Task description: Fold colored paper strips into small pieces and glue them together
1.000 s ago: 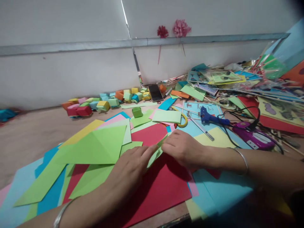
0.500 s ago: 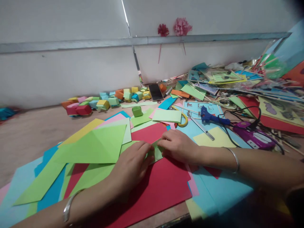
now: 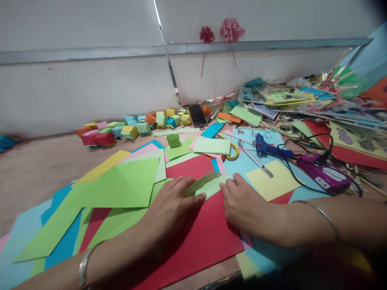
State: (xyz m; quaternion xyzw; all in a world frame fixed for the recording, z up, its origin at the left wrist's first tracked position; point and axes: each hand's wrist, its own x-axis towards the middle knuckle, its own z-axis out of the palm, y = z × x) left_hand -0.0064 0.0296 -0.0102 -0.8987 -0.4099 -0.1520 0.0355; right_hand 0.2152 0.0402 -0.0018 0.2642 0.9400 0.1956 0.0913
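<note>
A strip of pale green paper [image 3: 211,183] with a raised, folded edge lies over a large red sheet [image 3: 208,237]. My left hand [image 3: 173,201] grips its left end, thumb in front and fingers behind. At the strip's right end, my right hand [image 3: 246,205] is closed with the fingertips pinching the paper. Just beyond the hands are a folded pale green card [image 3: 211,146] and a small green paper box [image 3: 173,140]. Overlapping green sheets [image 3: 121,185] spread to the left of my left hand.
Scissors with yellow handles [image 3: 232,152], a craft knife [image 3: 256,161] and a blue glue gun [image 3: 270,147] lie to the right. A purple power strip [image 3: 323,171] trails black cable. Behind stand several small paper boxes [image 3: 130,132] and a phone [image 3: 197,116]. Craft pieces [image 3: 290,96] pile up at back right.
My right hand has moved right and slightly toward me, away from my left hand. More of the pale green strip shows between them, its folded edge now standing up.
</note>
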